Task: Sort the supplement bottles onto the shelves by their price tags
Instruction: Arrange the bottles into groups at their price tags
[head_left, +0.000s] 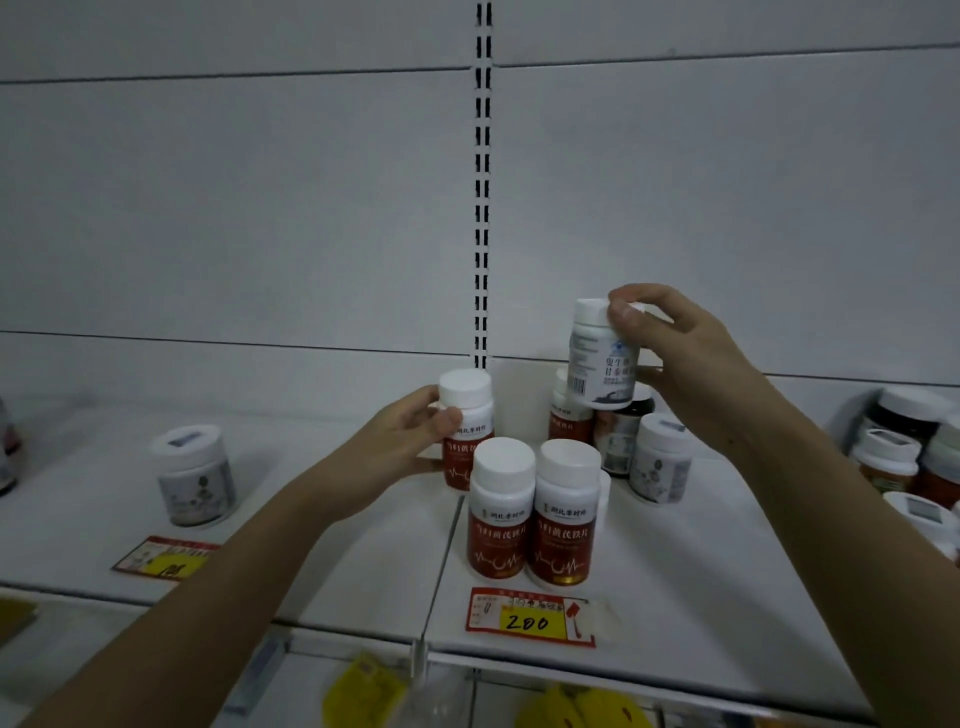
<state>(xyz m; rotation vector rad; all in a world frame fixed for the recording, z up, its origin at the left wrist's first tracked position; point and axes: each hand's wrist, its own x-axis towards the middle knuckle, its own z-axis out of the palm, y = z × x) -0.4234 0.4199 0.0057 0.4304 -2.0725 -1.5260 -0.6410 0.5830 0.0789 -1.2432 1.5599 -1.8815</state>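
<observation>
My left hand (410, 436) curls around a red bottle (466, 431) standing on the shelf (701, 561), cap up, long axis vertical, just behind two matching red bottles (530, 512) that stand above the tag marked 200 (530, 618). My right hand (670, 358) pinches a white bottle (602, 353) at cap and side, holding it in the air above a back cluster of bottles (618, 441); its axis is near upright, tilted slightly, cap up, label toward me. Step in hand, as I judge it: placing the red bottle in its price group while the white one awaits sorting. The next move calls for reading the white bottle's price and finding the matching tag, perhaps the tag at left (166, 558), whose number is blurred, beside a lone grey jar (195, 480).
</observation>
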